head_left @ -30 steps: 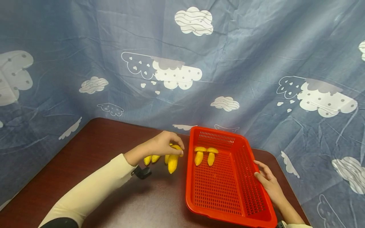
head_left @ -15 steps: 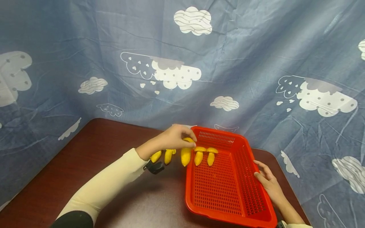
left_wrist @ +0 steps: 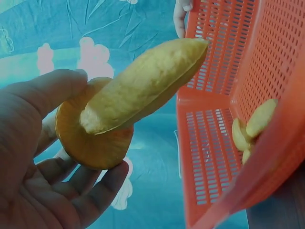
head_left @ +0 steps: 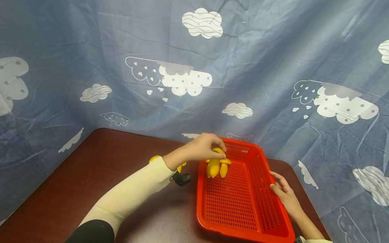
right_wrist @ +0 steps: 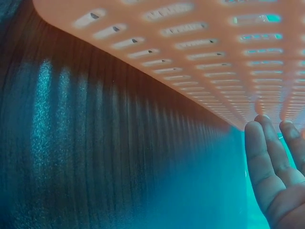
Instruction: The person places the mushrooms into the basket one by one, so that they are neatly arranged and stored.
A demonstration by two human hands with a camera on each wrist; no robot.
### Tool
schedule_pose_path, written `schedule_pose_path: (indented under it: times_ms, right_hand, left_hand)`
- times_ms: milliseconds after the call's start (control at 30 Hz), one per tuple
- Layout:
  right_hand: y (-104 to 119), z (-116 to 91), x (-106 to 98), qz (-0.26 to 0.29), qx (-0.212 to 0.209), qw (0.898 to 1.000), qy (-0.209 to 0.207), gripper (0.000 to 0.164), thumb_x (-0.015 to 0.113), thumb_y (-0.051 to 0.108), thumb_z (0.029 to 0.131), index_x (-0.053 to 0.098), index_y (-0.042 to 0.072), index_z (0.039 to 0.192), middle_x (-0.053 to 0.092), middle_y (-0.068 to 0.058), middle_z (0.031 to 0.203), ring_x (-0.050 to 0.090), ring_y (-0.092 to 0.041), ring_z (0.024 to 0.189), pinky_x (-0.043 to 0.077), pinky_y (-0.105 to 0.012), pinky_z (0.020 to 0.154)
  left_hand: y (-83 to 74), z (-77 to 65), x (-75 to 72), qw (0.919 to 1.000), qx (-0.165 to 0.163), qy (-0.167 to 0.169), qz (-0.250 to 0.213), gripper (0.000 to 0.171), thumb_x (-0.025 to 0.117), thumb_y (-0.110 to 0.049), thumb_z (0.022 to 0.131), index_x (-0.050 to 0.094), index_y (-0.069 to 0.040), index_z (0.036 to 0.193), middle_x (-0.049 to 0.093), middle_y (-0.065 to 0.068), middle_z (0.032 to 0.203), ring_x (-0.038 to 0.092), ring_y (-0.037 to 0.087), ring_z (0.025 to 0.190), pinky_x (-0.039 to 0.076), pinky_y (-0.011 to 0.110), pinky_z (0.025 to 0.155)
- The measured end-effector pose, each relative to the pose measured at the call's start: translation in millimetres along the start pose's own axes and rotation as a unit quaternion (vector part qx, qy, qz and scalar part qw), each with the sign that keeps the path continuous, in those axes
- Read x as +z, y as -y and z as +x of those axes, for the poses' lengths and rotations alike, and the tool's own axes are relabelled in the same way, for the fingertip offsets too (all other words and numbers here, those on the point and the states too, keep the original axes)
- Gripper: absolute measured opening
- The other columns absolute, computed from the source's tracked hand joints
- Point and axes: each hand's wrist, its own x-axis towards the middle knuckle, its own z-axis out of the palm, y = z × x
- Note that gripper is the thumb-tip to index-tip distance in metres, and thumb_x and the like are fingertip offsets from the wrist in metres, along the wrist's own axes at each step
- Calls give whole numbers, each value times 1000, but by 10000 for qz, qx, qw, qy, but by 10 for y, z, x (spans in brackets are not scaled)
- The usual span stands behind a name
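Note:
My left hand pinches a yellow mushroom by its cap, above the left side of the red plastic basket. In the left wrist view the mushroom has a thick, pale stem, and the thumb and fingers hold the cap's edge. Two more yellow mushrooms lie in the basket; one shows beside the held one, which mostly covers the other. My right hand holds the basket's right side, thumb on the rim. In the right wrist view, its fingers touch the slotted outer wall.
More yellow mushrooms lie on the dark red-brown table, partly hidden behind the left forearm. A blue cloth with white clouds hangs along the table's back and sides.
My left hand has carried the mushroom rightward from over the table, across the basket's left rim, to above the mushrooms inside. My right hand has stayed at the basket's right side.

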Motion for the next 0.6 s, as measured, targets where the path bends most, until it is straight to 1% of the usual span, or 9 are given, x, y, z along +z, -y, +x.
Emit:
schedule_pose_path:
  times_ms: [233, 367, 433, 600]
  right_hand:
    - [5, 9, -8, -62, 68, 10000, 13, 48, 35, 4, 103, 21, 5, 148, 64, 7, 110, 68, -11, 87, 57, -35, 66]
    - [13, 15, -11, 145, -65, 9997, 161, 48, 34, 2, 102, 22, 7, 149, 64, 5, 111, 68, -12, 88, 57, -34, 66]
    - [12, 12, -12, 174, -14, 9997, 158, 48, 34, 2, 102, 21, 8, 149, 63, 5, 111, 68, -12, 88, 57, -34, 66]
    - [-8, 10, -10, -38, 111, 9999, 25, 48, 35, 4, 103, 21, 8, 149, 63, 7, 110, 67, -11, 88, 57, -33, 66]
  left_hand:
    - [-50, 195, 130, 9998, -158, 102, -48, 21, 75, -34, 82, 73, -20, 98, 68, -15, 92, 57, 3, 88, 45, 15, 77]
    - [-57, 309, 232, 9996, -175, 125, -155, 22, 76, -34, 81, 72, -19, 97, 68, -14, 87, 56, 4, 83, 46, 13, 72]
    - [-55, 367, 292, 9996, -186, 125, -146, 24, 77, -35, 80, 71, -18, 96, 67, -15, 86, 56, 4, 82, 46, 13, 70]
    - [-42, 487, 436, 9992, -315, 126, -218, 23, 77, -34, 80, 69, -19, 94, 66, -16, 84, 57, 3, 80, 46, 13, 70]
